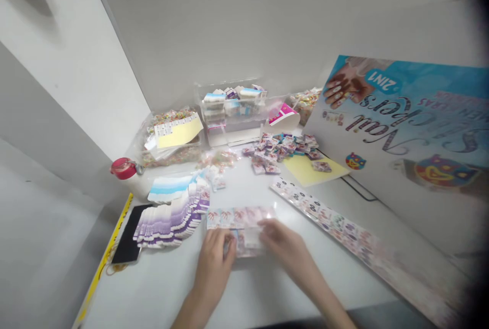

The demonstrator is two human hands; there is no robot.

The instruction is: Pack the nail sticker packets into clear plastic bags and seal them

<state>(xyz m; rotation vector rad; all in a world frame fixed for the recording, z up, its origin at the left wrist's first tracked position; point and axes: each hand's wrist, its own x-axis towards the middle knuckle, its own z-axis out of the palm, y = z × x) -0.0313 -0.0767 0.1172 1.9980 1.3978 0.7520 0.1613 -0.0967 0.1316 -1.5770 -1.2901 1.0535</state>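
Rows of small printed packets [233,217] with hand pictures lie in a block at the front middle of the white table. At the block's left edge is my left hand [214,263], its fingers curled and thumb drawn in; what they hold, if anything, is hidden. My right hand [284,245], slightly blurred, is closed at the right side over a small white card [252,238] that lies against the lower row. To the left, fanned stacks of purple-and-white cards [168,222] spread beside blue-and-white cards [168,189].
A phone [130,235] and a red-lidded bottle [125,168] stand left. Behind are a clear bin [237,115], a bag of colourful bits [171,140] and a pile of small packets [273,151]. A printed strip [336,222] and large box [401,130] are right.
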